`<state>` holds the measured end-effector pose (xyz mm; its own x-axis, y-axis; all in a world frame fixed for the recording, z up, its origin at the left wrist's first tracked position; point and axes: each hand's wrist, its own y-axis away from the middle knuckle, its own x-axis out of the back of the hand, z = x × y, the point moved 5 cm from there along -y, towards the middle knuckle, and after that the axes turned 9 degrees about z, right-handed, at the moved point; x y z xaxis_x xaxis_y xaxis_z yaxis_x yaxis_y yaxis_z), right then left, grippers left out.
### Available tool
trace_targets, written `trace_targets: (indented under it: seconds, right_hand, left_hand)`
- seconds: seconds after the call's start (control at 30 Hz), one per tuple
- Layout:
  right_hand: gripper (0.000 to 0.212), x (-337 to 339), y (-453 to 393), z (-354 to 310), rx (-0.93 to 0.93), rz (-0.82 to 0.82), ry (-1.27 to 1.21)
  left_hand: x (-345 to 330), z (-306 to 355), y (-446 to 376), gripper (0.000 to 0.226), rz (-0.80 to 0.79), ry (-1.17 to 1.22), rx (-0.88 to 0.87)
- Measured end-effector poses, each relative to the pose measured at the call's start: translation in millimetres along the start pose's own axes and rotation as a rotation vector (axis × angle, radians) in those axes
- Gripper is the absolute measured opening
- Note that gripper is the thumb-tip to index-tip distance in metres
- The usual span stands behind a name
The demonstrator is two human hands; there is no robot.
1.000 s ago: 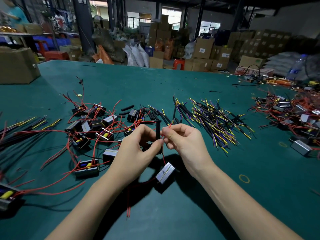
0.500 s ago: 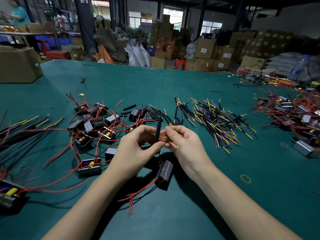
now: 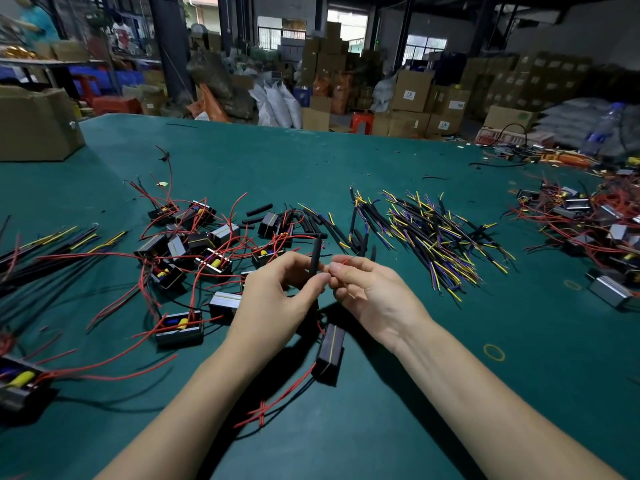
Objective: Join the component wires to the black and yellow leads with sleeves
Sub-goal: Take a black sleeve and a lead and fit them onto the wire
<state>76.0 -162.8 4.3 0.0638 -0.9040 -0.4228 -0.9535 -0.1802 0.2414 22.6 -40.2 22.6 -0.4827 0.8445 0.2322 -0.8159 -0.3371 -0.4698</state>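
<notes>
The component [image 3: 330, 351] hanging below the hands has turned edge-on since a second ago and now almost touches the table [image 3: 311, 161]. The left hand [image 3: 277, 296] pinches the upright black sleeve [image 3: 315, 256], and the right hand [image 3: 370, 289] pinches a red wire [image 3: 343, 262] beside it. The joining seems still in progress.

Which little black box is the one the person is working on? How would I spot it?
Start at the green table and find the two hands near its middle, the left hand and the right hand. Just below them hangs a black box with a thin yellow stripe. The other boxes lie in piles at the sides; this one is alone, its red wires trailing toward the person.
</notes>
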Motion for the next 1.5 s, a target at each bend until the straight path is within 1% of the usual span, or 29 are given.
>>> trace_targets:
  seconds: [0.13, 0.2, 0.27, 0.33, 0.4, 0.43, 0.5, 0.6, 0.67, 0.8, 0.87, 0.9, 0.93, 1.0, 1.03, 1.1, 1.2, 1.37, 1.43, 1.47, 1.5]
  right_hand:
    - [0.01, 6, -2, -10, 0.134, -0.032, 0.26]
    - [0.008, 9, -4, -18, 0.129, -0.077, 0.373]
    - [0.007, 15, -9, -27, 0.084, -0.103, 0.353]
    - [0.013, 25, -20, -41, 0.078, -0.017, 0.269]
    - [0.011, 40, -34, -54, 0.138, 0.148, 0.275]
    - [0.01, 45, -43, -58, 0.172, 0.224, 0.337]
    - [0.014, 50, -60, -61, 0.238, 0.342, 0.583]
    - [0.033, 39, -84, -60, 0.344, 0.426, 1.053]
    - [0.033, 31, -95, -57, 0.34, 0.471, 1.279]
    - [0.03, 23, -107, -58, 0.279, 0.512, 1.459]
    - [0.02, 18, -108, -64, 0.358, 0.553, 1.513]
    - [0.015, 13, -108, -66, 0.426, 0.544, 1.494]
    - [0.013, 7, -109, -66, 0.487, 0.488, 1.436]
    - [0.013, -11, -111, -61, 0.559, 0.302, 1.294]
    - [0.012, -20, -112, -57, 0.582, 0.228, 1.278]
    - [0.01, -35, -116, -49, 0.623, 0.15, 1.377]
    - [0.011, -47, -124, -38, 0.653, 0.094, 1.561]
    - [0.014, -45, -135, -35, 0.673, 0.029, 1.678]
    - [0.017, -40, -136, -39, 0.679, 0.028, 1.651]
    - [0.017, -37, -135, -43, 0.695, 0.055, 1.59]
    - [0.014, -32, -130, -50, 0.715, 0.11, 1.478]
  left_hand:
    - [-4, -3, 2, 0.006, 0.008, -0.045, -0.018]
    - [-6, -5, 4, 0.005, 0.002, -0.084, -0.035]
    - [-7, -7, 4, 0.003, 0.014, -0.113, -0.037]
    - [-7, -9, 4, 0.004, 0.029, -0.114, -0.029]
    - [-6, -9, 4, 0.007, 0.033, -0.105, -0.021]
    - [-6, -9, 4, 0.009, 0.032, -0.103, -0.019]
    - [-5, -9, 4, 0.011, 0.028, -0.107, -0.01]
    - [-5, -10, 2, 0.011, 0.025, -0.094, 0.022]
    - [-5, -11, 1, 0.011, 0.035, -0.077, 0.04]
    - [-4, -11, 1, 0.008, 0.053, -0.065, 0.049]
    - [-5, -10, 0, 0.007, 0.058, -0.06, 0.042]
    - [-5, -10, 0, 0.007, 0.062, -0.061, 0.036]
    - [-5, -9, 0, 0.007, 0.069, -0.063, 0.029]
    - [-5, -9, 0, 0.007, 0.081, -0.059, 0.018]
    - [-4, -8, 0, 0.007, 0.086, -0.053, 0.017]
    - [-4, -7, 0, 0.008, 0.089, -0.044, 0.016]
    - [-4, -7, 1, 0.01, 0.085, -0.032, 0.025]
    - [-4, -8, 1, 0.012, 0.092, -0.03, 0.044]
    - [-4, -8, 1, 0.011, 0.089, -0.028, 0.052]
    - [-4, -8, 1, 0.011, 0.088, -0.028, 0.056]
    - [-4, -8, 1, 0.01, 0.089, -0.029, 0.059]
